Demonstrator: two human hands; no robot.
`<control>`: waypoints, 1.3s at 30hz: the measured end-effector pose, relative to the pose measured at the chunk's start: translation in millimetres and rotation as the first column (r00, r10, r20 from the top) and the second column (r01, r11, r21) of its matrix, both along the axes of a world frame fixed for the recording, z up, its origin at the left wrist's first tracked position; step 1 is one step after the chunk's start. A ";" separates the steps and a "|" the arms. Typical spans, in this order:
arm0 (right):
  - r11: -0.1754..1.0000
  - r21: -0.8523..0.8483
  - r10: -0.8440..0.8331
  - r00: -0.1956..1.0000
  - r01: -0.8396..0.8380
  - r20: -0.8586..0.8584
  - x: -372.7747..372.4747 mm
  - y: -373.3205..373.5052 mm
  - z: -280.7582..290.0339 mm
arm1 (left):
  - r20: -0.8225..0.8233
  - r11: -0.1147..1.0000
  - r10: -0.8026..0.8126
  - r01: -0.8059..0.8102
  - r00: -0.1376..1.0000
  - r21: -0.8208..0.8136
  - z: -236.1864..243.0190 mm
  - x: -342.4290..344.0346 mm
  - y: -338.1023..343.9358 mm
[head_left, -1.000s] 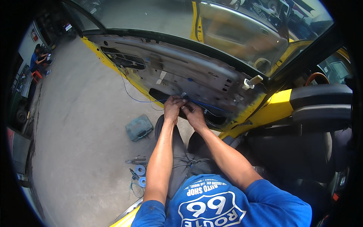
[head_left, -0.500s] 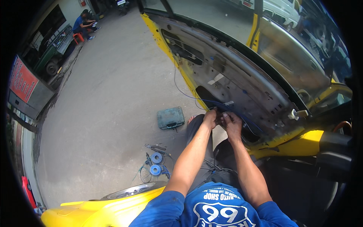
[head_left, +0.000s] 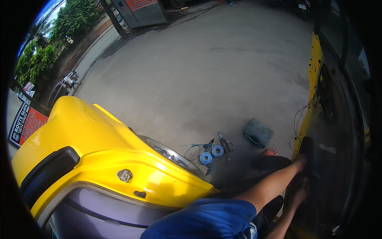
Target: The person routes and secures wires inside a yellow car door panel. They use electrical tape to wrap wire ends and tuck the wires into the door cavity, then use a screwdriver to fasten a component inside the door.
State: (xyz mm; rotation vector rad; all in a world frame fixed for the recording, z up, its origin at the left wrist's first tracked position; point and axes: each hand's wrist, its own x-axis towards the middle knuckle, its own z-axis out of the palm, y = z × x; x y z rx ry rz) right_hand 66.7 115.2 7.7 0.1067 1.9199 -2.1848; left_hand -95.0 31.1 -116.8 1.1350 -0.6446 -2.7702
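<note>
Since the earlier frame, the head view has been turned leftward, placing the yellow door [head_left: 336, 131] at far right. Left hand [head_left: 301, 161] and right hand [head_left: 301, 191] are held near each other beside its inner face; finger closure cannot be told through blur. Thin wires [head_left: 305, 106] are seen at its yellow edge.

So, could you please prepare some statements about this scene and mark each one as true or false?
1. Two round blue spools lie on the grey concrete floor. True.
2. The dark green rectangular case rests on the yellow car body. False: it lies on the floor.
3. The bare left hand and bare right hand are both at the yellow-edged car door. True.
4. The dark-handled pliers are in the right hand. False: they lie on the floor, near the spools.
</note>
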 end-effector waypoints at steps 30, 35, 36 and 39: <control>0.934 0.293 -0.179 0.978 0.203 -0.106 4.5 -1.2 -36.9 | 0.031 0.975 -0.147 0.151 0.989 -0.164 107.3 29.3 -57.3; 0.930 0.311 -0.123 0.964 0.195 -0.236 12.2 -16.0 -1.2 | -0.014 0.983 -0.115 0.112 0.993 -0.143 98.2 24.6 -57.0; 0.914 0.347 -0.139 0.966 0.210 -0.218 12.7 -15.2 4.5 | 0.003 0.983 -0.124 0.123 0.992 -0.138 96.9 24.4 -57.9; 0.877 0.438 -0.112 0.972 0.195 -0.208 13.5 -9.0 7.8 | 0.023 0.981 -0.143 0.145 0.989 -0.132 93.8 20.9 -59.0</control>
